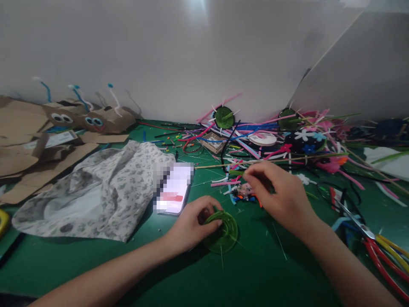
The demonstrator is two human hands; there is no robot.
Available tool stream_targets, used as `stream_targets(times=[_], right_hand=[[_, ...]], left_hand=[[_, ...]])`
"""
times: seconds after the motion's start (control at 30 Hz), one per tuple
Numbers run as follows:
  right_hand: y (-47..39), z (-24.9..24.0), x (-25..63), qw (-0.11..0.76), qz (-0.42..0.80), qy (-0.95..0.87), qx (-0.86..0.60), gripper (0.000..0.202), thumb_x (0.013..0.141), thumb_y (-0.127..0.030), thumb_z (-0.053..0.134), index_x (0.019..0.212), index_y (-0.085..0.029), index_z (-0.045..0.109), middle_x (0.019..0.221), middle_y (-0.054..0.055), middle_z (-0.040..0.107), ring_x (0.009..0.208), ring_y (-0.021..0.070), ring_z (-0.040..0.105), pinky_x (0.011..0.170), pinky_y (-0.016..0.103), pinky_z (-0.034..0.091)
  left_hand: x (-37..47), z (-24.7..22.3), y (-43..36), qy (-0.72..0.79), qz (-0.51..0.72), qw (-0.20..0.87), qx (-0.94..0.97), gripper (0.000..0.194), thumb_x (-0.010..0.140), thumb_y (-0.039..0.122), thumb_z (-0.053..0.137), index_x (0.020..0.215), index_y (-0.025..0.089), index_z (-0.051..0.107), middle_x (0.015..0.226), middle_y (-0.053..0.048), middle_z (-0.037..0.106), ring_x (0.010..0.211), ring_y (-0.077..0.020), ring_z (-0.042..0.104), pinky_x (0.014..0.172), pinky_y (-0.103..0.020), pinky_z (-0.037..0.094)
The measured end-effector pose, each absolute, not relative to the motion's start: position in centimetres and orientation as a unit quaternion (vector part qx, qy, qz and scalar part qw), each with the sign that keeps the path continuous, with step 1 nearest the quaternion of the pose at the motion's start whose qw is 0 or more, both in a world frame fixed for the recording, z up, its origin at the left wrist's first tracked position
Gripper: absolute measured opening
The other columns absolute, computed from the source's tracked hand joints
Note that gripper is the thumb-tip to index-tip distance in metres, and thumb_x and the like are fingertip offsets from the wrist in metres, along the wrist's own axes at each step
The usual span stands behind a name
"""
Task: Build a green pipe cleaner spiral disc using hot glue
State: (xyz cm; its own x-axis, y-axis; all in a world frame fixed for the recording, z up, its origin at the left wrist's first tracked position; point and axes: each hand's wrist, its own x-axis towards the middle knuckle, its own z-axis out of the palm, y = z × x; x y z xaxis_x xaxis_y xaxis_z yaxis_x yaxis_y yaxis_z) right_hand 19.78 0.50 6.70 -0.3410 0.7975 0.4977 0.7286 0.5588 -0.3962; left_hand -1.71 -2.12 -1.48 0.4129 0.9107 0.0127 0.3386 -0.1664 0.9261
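In front of me lies a round green coil [230, 232], which looks wound from fuzzy pipe cleaner on a disc, with thin clear strands sticking out. My left hand [200, 219] grips its upper left edge between thumb and fingers. Up and to the right, my right hand [275, 192] is closed in a pinch on a short green pipe cleaner [235, 173], whose free end points left. Just beyond the pinch, small colourful pipe cleaner scraps [244, 192] lie on the green table [255, 273]. Part of the coil is hidden under my left fingers.
A phone [175, 187] lies left of the coil beside a patterned cloth [105, 192]. Red-handled scissors [373, 243] are at the right. Pipe cleaners, a green disc [224, 117] and a white reel [262, 139] crowd the back. Cardboard figures [92, 121] stand at back left.
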Motion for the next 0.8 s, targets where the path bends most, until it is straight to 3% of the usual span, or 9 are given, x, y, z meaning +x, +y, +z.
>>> stream_targets(times=[0.13, 0.23, 0.8], right_hand=[[-1.1, 4.7, 21.3, 0.214, 0.186, -0.831, -0.479, 0.011, 0.093, -0.027, 0.051, 0.085, -0.024, 0.059, 0.089, 0.001, 0.063, 0.078, 0.0147, 0.058, 0.068, 0.026, 0.044], [-1.3, 3.2, 21.9, 0.173, 0.237, -0.818, -0.495, 0.012, 0.091, -0.025, 0.053, 0.081, -0.023, 0.059, 0.085, 0.000, 0.063, 0.075, 0.0144, 0.057, 0.065, 0.026, 0.044], [-2.9, 0.6, 20.4, 0.225, 0.301, -0.757, -0.534, 0.011, 0.088, -0.024, 0.052, 0.081, -0.022, 0.059, 0.080, 0.002, 0.064, 0.071, 0.0161, 0.059, 0.060, 0.027, 0.046]], left_hand=[[-1.7, -1.7, -2.0, 0.448, 0.303, 0.464, 0.702, 0.018, 0.079, 0.020, 0.063, 0.096, 0.019, 0.060, 0.072, 0.005, 0.050, 0.062, -0.0102, 0.046, 0.055, -0.022, 0.035], [-1.7, -1.7, -1.9, 0.448, 0.301, 0.468, 0.700, 0.017, 0.079, 0.020, 0.063, 0.095, 0.019, 0.060, 0.074, 0.004, 0.052, 0.064, -0.0108, 0.048, 0.056, -0.022, 0.036], [-1.8, -1.7, -1.8, 0.454, 0.298, 0.474, 0.693, 0.015, 0.079, 0.019, 0.064, 0.093, 0.019, 0.061, 0.073, 0.004, 0.053, 0.063, -0.0107, 0.049, 0.055, -0.022, 0.036]])
